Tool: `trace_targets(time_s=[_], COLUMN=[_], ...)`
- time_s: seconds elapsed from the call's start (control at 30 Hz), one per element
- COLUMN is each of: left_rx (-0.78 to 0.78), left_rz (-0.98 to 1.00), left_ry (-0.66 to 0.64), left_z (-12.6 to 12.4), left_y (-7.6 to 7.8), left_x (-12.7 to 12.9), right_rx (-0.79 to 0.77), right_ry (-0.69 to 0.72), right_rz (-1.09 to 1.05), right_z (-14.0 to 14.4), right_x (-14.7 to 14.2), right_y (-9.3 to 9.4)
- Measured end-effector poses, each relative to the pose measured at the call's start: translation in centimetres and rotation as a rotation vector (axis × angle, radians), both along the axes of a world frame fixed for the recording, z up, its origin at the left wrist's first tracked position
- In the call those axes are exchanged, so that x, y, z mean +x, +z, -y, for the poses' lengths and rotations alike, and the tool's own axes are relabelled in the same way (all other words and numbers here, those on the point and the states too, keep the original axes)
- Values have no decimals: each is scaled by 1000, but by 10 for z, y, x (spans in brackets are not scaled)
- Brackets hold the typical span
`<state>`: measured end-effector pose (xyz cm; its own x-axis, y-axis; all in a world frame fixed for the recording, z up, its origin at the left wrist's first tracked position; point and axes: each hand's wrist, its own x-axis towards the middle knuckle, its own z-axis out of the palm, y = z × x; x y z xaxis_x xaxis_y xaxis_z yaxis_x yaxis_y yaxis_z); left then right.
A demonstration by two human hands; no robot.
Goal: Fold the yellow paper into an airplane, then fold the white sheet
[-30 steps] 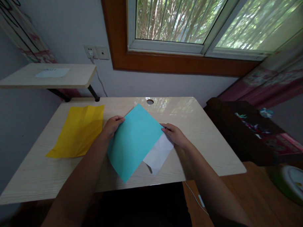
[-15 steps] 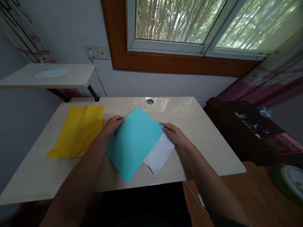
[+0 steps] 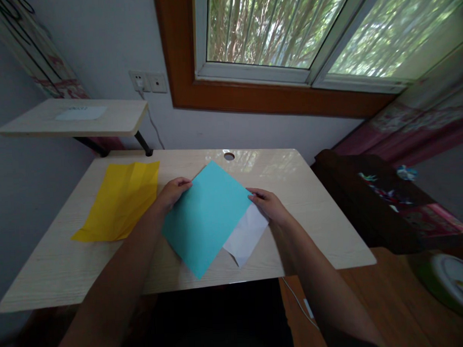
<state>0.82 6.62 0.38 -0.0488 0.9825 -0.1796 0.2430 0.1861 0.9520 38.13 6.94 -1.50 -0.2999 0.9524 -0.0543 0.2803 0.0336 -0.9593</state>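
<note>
A turquoise sheet of paper (image 3: 208, 220) is held turned like a diamond over the front middle of the desk. My left hand (image 3: 175, 189) pinches its upper left edge, thumb on top and the other fingers mostly hidden. My right hand (image 3: 268, 202) is closed on its right corner. A white sheet of paper (image 3: 247, 236) lies partly beneath the turquoise one and shows below my right hand; I cannot tell whether that hand also grips it. Left of my left hand, a creased yellow sheet of paper (image 3: 122, 202) rests on the desk.
The pale wooden desk (image 3: 313, 231) has a round hole (image 3: 229, 156) near its back edge. At the back left stands a raised shelf (image 3: 111, 119) bearing a paper label (image 3: 81, 113). A dark wooden piece of furniture (image 3: 342, 200) is beyond the right side.
The turquoise sheet has turned slightly and its lower and right corners have shifted a little to the right. My right hand has moved slightly right with it, as has the white sheet.
</note>
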Motion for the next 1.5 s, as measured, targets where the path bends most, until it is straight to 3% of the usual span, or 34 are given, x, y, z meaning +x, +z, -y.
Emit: trace_targets(time_s=[0.2,0.33,0.47,0.67,0.8,0.9,1.1,1.3,1.5], left_rx=[-10,-7,-39,-2,27,1,-130,-230,-284], left_rz=[-116,-242,-254,-322,-450,-484,-335,-359,-559], left_ry=[-174,-141,-207,-211,-122,-16,278,373,325], left_z=[7,13,25,37,40,48,75,94,98], left_y=[17,32,48,63,64,65,68,56,42], left_x=[-5,-12,-21,-42,-70,-105,-184,-224,-242], right_rx=[46,106,141,145,132,120,136,125,144], right_ry=[-115,-184,-248,-256,-254,-273,-269,-285,-355], right_rz=[-3,37,27,9,5,20,46,37,-40], right_z=[1,3,3,5,6,6,7,9,16], right_x=[3,4,4,-1,-4,-1,6,3,-8], right_y=[0,3,1,4,7,6,1,5,10])
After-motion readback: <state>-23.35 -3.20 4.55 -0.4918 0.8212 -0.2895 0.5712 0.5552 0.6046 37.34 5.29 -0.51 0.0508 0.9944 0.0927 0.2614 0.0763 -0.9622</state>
